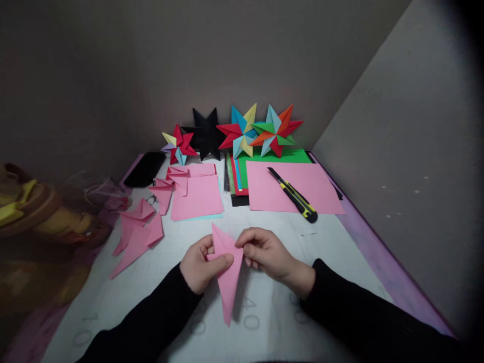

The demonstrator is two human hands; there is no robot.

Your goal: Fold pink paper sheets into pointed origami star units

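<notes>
A folded pink paper piece (229,277), long and pointed at top and bottom, is held above the white mat. My left hand (206,264) grips its left side, with the thumb lying across the front and the fingers behind. On the right edge, my right hand (264,252) pinches the paper between thumb and forefinger, its other fingers curled. Several folded pink pieces (141,237) lie to the left on the mat, and smaller ones (162,191) sit just behind them.
Pink squares (197,197) lie behind my hands. A yellow-black cutter (293,195) rests on pink sheets (260,189) at the back right. Colourful paper stars (244,132) and a black star (207,133) lean on the wall. A phone (145,170) lies back left; a pot (34,206) stands left.
</notes>
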